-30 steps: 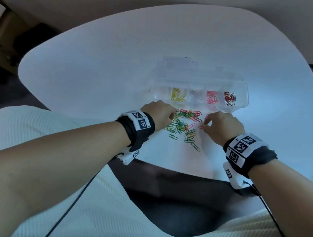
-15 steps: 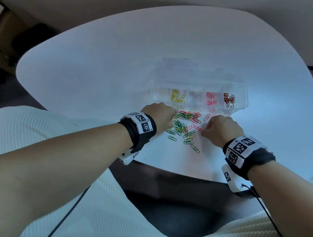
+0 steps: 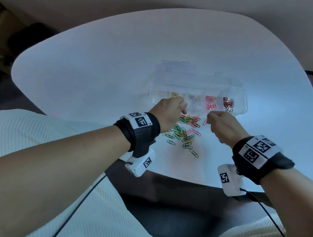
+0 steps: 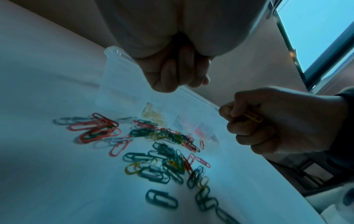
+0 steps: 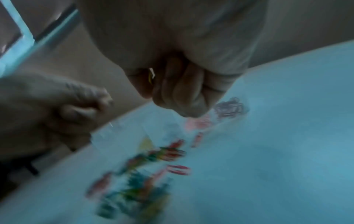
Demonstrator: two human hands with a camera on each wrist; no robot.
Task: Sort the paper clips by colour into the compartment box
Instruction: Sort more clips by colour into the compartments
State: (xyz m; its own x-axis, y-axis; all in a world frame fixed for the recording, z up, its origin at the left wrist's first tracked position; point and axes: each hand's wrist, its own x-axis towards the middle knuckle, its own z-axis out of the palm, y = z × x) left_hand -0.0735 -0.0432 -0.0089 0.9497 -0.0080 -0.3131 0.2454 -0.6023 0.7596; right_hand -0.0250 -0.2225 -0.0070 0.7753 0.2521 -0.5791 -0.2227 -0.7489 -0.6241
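A clear compartment box [image 3: 244, 98] lies on the white table [image 3: 119, 61]; its compartments hold yellow, white, pink and dark red clips. A mixed pile of paper clips [image 3: 185, 133] lies just in front of it. My left hand [image 3: 182, 107] hovers over the box's yellow compartment with its fingers curled [image 4: 168, 75]; no clip shows in it. My right hand [image 3: 211, 118] is raised at the box's near rim, and it pinches a yellow paper clip [image 4: 251, 117], which also shows between the fingers as a yellow sliver [image 5: 151, 76].
The box's open lid [image 3: 187, 72] lies flat behind it. The table's near edge [image 3: 185, 180] runs close below the pile, with my lap under it. A window [image 4: 316, 30] is off to the right.
Both hands have lifted off the clip pile and moved toward the box. The right hand now carries a yellow clip.
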